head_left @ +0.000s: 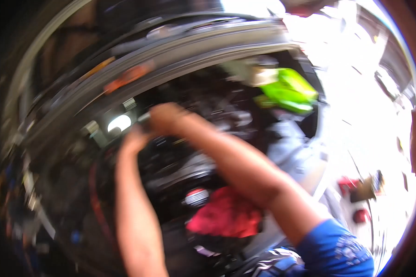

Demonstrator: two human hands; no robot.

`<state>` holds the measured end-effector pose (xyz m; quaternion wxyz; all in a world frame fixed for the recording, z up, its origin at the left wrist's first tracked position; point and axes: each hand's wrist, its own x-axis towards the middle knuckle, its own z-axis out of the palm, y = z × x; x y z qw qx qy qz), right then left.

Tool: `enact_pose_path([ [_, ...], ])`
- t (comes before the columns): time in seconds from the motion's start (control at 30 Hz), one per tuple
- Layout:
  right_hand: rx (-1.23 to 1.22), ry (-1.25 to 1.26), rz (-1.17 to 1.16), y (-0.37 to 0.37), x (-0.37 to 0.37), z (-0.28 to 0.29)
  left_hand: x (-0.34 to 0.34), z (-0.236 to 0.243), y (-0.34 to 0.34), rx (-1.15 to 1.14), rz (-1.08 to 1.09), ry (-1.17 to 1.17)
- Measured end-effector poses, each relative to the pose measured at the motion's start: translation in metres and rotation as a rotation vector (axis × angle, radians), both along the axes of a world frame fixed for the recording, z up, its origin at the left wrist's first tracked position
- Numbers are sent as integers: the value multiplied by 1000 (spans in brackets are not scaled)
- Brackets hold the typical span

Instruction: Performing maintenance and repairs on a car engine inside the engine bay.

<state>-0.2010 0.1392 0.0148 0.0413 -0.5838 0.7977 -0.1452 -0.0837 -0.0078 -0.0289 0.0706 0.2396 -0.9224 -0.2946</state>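
Observation:
Both arms reach into an engine bay (pixel 203 161), and motion smears much of the picture. My right hand (pixel 167 119) is bunched like a fist beside a short, pale metallic piece (pixel 144 117); what its fingers close around cannot be made out. Just below and left of it is my left hand (pixel 136 139), close against the right one. Blur hides the left fingers, so their grip does not show. Left of the hands lies a bright, shiny oval spot (pixel 119 123) among dark parts.
An orange-handled tool (pixel 129 77) lies along the bay's far edge (pixel 171 62). A bright green bag or cloth (pixel 289 90) sits at the far right corner. Near me are a red cloth (pixel 226 214) and a round red-and-white cap (pixel 197 197). A red hose (pixel 94 194) curves at left.

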Motion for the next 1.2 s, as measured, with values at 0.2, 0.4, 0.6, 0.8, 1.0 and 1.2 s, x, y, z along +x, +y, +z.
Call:
enact_pose_path([
  [0.2, -109, 231, -80, -8, -5, -10, -7, -23, -13, 793, -84, 280],
  [0.4, -290, 75, -93, 53, -35, -15, -38, -54, -60, 452, -218, 215],
  [0.6, -208, -10, -147, 142, -65, -36, -25, -43, -32, 122, -149, 447],
  [0.8, -189, -131, -63, 131, -88, -58, -6, -5, 28, -163, 61, 300],
  [1.0, -203, -156, -52, 137, -85, -49, -13, -5, 38, -44, 27, 492],
  [1.2, -239, -123, -21, 126, -91, -55, -19, -7, 29, 154, -44, 457],
])
